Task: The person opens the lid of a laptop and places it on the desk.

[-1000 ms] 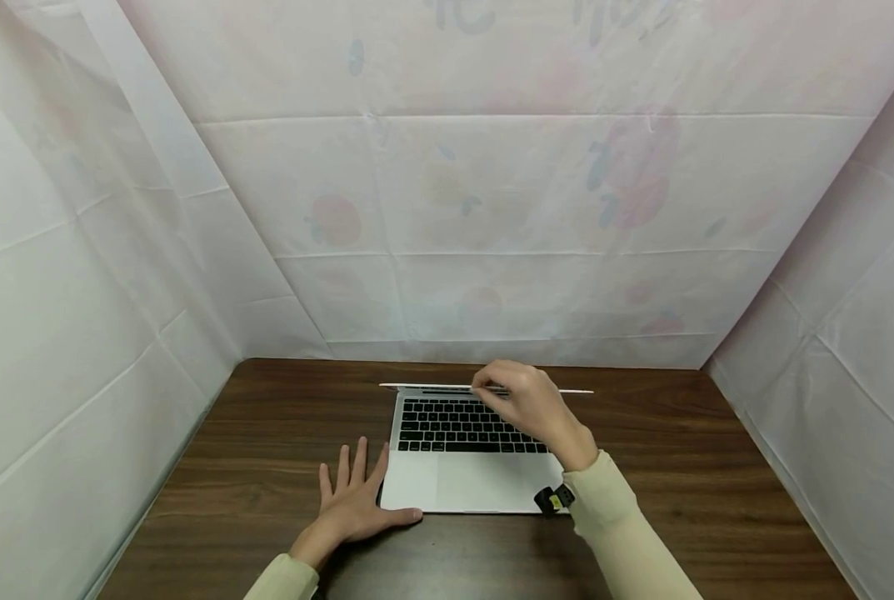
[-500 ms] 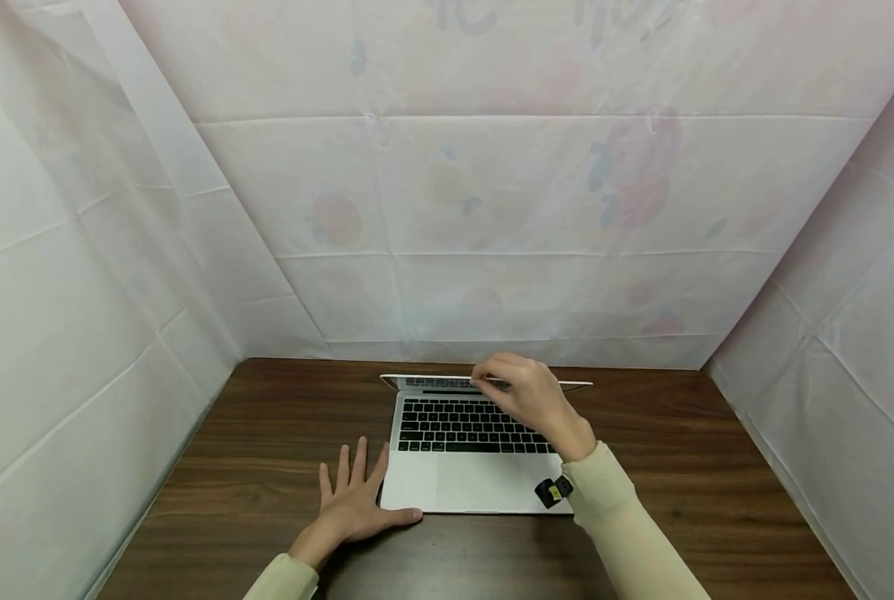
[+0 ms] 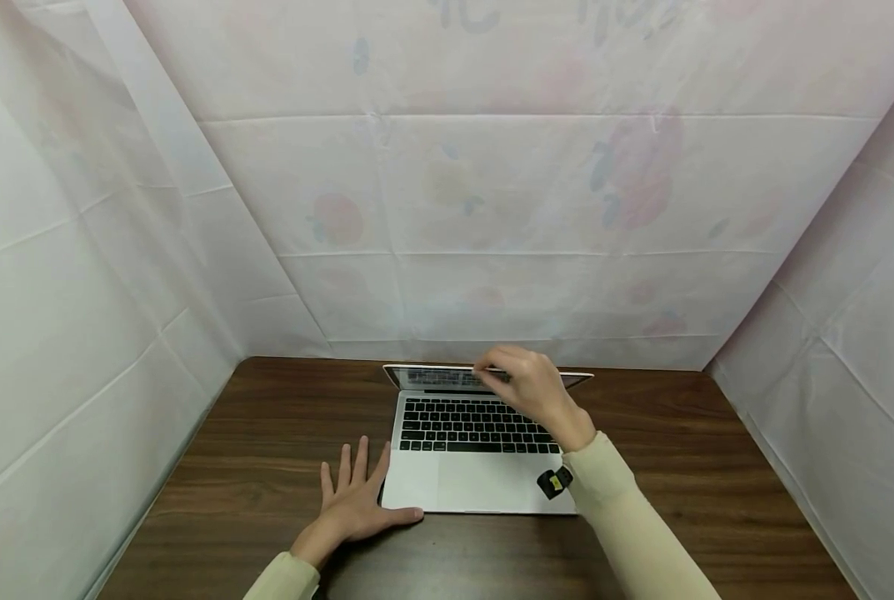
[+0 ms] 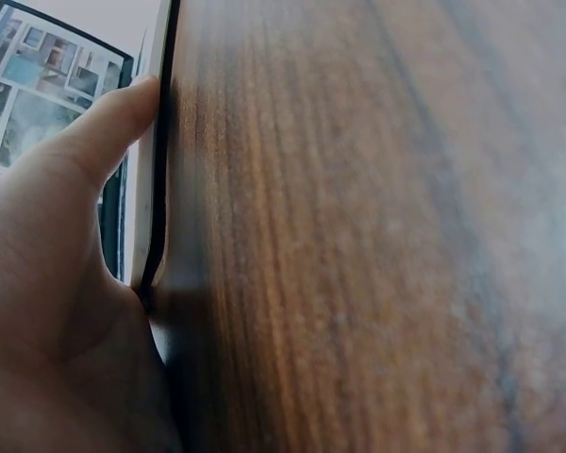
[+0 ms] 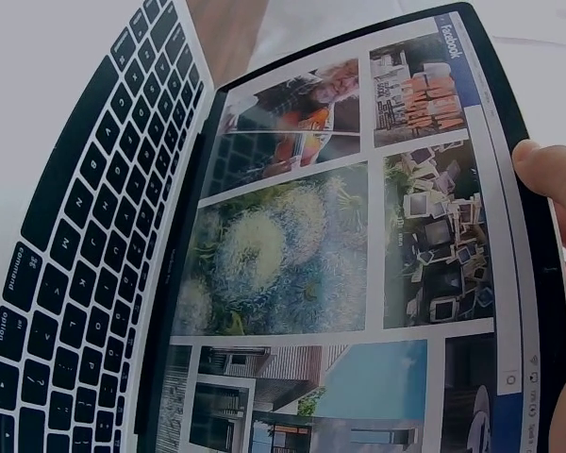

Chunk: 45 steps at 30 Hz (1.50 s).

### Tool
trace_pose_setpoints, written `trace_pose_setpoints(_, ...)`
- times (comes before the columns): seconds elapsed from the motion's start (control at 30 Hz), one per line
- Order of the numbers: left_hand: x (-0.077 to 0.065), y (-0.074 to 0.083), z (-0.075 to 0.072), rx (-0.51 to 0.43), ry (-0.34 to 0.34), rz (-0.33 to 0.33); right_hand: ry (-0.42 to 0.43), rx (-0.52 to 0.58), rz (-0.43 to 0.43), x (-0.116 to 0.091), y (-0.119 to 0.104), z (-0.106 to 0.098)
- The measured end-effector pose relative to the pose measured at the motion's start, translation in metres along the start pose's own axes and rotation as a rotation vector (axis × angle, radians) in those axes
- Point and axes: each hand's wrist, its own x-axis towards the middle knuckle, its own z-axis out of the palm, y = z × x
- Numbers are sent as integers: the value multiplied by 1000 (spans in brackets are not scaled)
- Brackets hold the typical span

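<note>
A silver laptop (image 3: 484, 487) lies on the table with its lid (image 3: 433, 378) raised, and its black keyboard (image 3: 447, 425) faces up. My right hand (image 3: 532, 387) pinches the lid's top edge near the middle, thumb on the screen side. In the right wrist view the screen (image 5: 274, 236) is lit with several pictures, and part of the right hand (image 5: 558, 189) grips the lid's rim. My left hand (image 3: 352, 507) rests at the laptop's front left corner, fingers spread over the table. The left thumb (image 4: 113, 127) touches the laptop's front edge.
The brown wooden table (image 3: 282, 408) extends on both sides of the laptop. A pale printed curtain (image 3: 454, 292) hangs behind the table's far edge, with white sheets (image 3: 64, 275) along the sides. A small black device (image 3: 555, 482) sits at the right wrist.
The lid has tilted further back, so more of the screen shows in the head view. My right hand has moved slightly up and away with it. The left hand has stayed in place.
</note>
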Motion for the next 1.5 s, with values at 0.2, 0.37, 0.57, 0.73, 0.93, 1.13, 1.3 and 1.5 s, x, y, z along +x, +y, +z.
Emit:
trace_pose_setpoints(0.2, 0, 0, 0, 1, 3, 2, 13, -10, -9, 3, 4, 1)
trace_pose_setpoints(0.37, 1, -1, 1, 4, 4, 1, 30, -14, -19, 5, 6, 1)
trace_pose_setpoints(0.57, 1, -1, 2, 7, 6, 1, 20, -29, -13, 6, 8, 1)
trace_pose_setpoints(0.73, 0, -1, 3, 11, 5, -1, 1, -41, -11, 6, 9, 0)
trace_pose_setpoints(0.93, 0, -1, 3, 16, 6, 3, 11, -45, -32, 8, 10, 0)
trace_pose_setpoints(1.13, 0, -1, 3, 14, 3, -1, 23, -48, -53, 11, 14, 1)
trace_pose_setpoints(1.3, -1, -1, 2, 11, 3, -4, 15, -32, -49, 12, 16, 0)
trace_pose_setpoints(1.5, -2, -1, 3, 16, 4, -8, -1, -37, -42, 14, 18, 0)
